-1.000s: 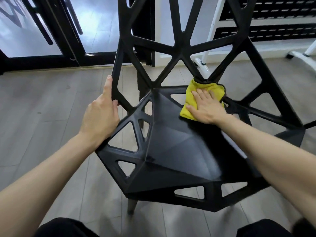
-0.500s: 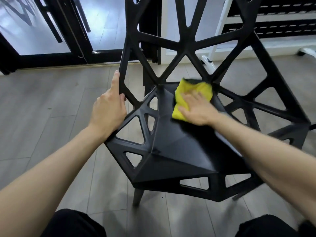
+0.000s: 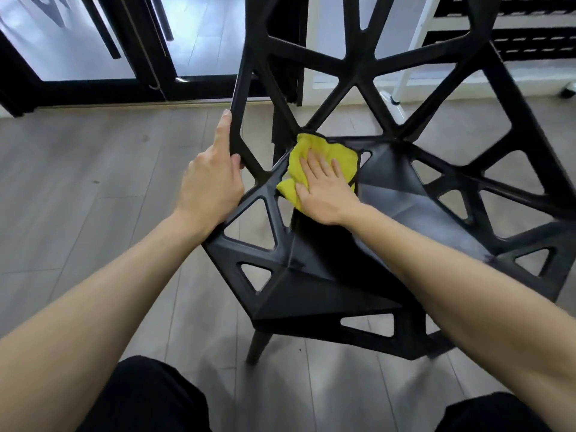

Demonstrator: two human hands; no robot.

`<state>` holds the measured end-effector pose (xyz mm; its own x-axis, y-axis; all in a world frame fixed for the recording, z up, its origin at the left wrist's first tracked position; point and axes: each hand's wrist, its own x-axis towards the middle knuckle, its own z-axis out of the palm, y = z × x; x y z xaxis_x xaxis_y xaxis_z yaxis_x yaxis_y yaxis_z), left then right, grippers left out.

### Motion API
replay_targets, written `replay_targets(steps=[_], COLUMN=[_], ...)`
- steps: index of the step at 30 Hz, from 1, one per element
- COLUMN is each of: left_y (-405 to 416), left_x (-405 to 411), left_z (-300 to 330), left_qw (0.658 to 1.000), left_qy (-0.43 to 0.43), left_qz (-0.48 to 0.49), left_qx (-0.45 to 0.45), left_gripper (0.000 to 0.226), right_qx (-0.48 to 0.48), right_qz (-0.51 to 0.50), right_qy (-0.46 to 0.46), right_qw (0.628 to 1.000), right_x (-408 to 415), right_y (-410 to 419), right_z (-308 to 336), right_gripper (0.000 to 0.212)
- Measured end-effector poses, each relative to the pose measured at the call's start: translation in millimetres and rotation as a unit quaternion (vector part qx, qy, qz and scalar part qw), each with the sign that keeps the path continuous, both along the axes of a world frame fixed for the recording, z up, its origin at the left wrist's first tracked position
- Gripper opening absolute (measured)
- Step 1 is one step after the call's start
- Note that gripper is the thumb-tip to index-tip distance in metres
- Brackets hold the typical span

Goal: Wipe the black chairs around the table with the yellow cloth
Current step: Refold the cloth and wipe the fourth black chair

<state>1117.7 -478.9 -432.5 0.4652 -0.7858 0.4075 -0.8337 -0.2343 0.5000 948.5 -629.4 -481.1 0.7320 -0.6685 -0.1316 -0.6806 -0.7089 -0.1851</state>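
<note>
The right hand (image 3: 324,191) lies flat, fingers straight, pressing the yellow cloth (image 3: 321,157) onto the chair (image 3: 327,275) seat; the cloth shows at its twelve o'clock. The left hand (image 3: 212,182) grips the chair's frame at nine o'clock.

yellow cloth (image 3: 324,160), black chair (image 3: 327,275), grey wood-grain floor (image 3: 93,182).
</note>
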Motion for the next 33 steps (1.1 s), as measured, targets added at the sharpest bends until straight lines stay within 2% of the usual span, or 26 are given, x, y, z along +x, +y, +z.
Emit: replay_targets(steps=[5, 8, 11, 13, 15, 17, 20, 22, 24, 25, 27, 30, 33], left_y=[2.9, 1.5, 0.4, 1.1, 0.4, -0.2, -0.2, -0.8, 0.2, 1.4, 9.8, 36.6, 56.4], left_x=[-3.7, -3.6, 0.4, 0.7, 1.0, -0.4, 0.2, 0.7, -2.2, -4.7, -10.7, -18.3, -20.1], left_z=[0.8, -1.2, -2.8, -3.9, -1.6, -0.4, -1.2, -3.0, -0.3, 2.7, 9.1, 0.2, -24.4], left_qw=[1.000, 1.000, 1.000, 1.000, 1.000, 1.000, 1.000, 0.999, 0.995, 0.992, 0.981, 0.967, 0.967], left_qy=[-0.001, -0.007, 0.005, 0.006, -0.003, -0.008, -0.021, -0.044, -0.086, -0.114, -0.185, -0.244, -0.233], left_qz=[0.011, 0.012, 0.004, 0.010, 0.008, 0.009, 0.014, 0.027, 0.046, 0.052, 0.032, -0.055, -0.100], left_qx=[0.010, 0.006, 0.001, -0.003, -0.005, -0.003, -0.002, -0.003, -0.010, -0.019, -0.041, -0.049, -0.023], left_gripper=[0.072, 0.073, 0.074, 0.072, 0.070, 0.069, 0.067, 0.064, 0.059, 0.055, 0.044, 0.027, 0.030], right_qx=[0.016, -0.001, 0.024, 0.004, 0.006, 0.035, 0.038, 0.045, 0.023, 0.003, -0.002, 0.028, -0.018], right_qz=[0.116, 0.068, -0.045, -0.084, -0.078, -0.047, 0.042, 0.075, 0.034, -0.003, -0.053, -0.057, -0.008], right_qy=[0.012, 0.025, -0.008, -0.003, -0.012, -0.003, 0.028, 0.073, 0.121, 0.143, 0.144, 0.089, 0.036], right_qw=[0.993, 0.997, 0.999, 0.996, 0.997, 0.998, 0.998, 0.993, 0.992, 0.990, 0.988, 0.994, 0.999], right_x=[-115.1, -82.8, -5.8, 23.6, 24.1, -7.4, -80.2, -121.7, -144.2, -146.9, -135.7, -84.0, -54.0], right_y=[132.2, 85.8, -1.7, -33.2, -23.4, 20.5, 101.1, 118.6, 92.9, 75.4, 58.5, 93.5, 150.4], right_z=[21.3, 16.6, 3.1, -7.3, -6.6, 1.4, 16.4, 35.2, 44.8, 46.3, 36.7, 14.2, 13.8], right_gripper=[0.081, 0.088, 0.076, 0.073, 0.072, 0.073, 0.093, 0.098, 0.109, 0.121, 0.140, 0.116, 0.097])
